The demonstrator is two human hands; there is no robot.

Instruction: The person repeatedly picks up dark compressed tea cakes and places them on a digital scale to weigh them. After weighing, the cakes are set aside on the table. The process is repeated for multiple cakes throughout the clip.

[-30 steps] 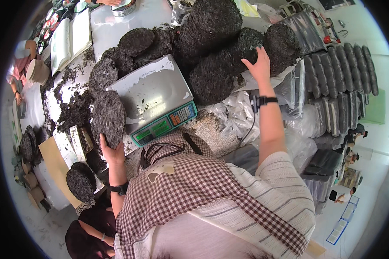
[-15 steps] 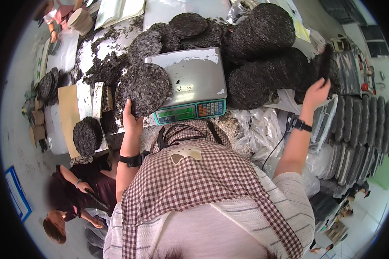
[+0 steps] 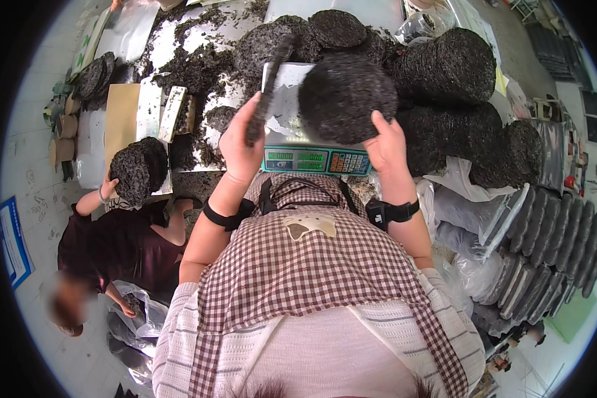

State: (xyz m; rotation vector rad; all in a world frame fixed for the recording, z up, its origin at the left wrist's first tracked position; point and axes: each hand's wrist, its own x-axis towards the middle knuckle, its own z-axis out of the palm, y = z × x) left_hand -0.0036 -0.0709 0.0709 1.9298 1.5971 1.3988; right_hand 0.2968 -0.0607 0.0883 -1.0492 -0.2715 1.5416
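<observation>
My right hand (image 3: 388,142) grips a round, dark dried seaweed cake (image 3: 347,99) by its near edge, thumb on top. That cake is held above the metal plate (image 3: 285,109) of the weighing scale and hides part of it. Left of it, my left hand (image 3: 243,139) holds another dark round cake (image 3: 270,86) turned edge-on, so it shows as a thin, blurred strip. The scale's green-framed panel (image 3: 317,160) with display and keys faces me.
Tall stacks of seaweed cakes (image 3: 448,69) lie right of the scale, with more cakes (image 3: 338,28) behind it. Loose seaweed (image 3: 192,66) covers the table's left. A co-worker's hand (image 3: 109,186) holds cakes at left. Packed bags (image 3: 557,225) are piled at right.
My right hand has come from the far right to the scale with its cake. My left hand has moved right and tilted its cake upright. The co-worker's hand has reached the cakes at left.
</observation>
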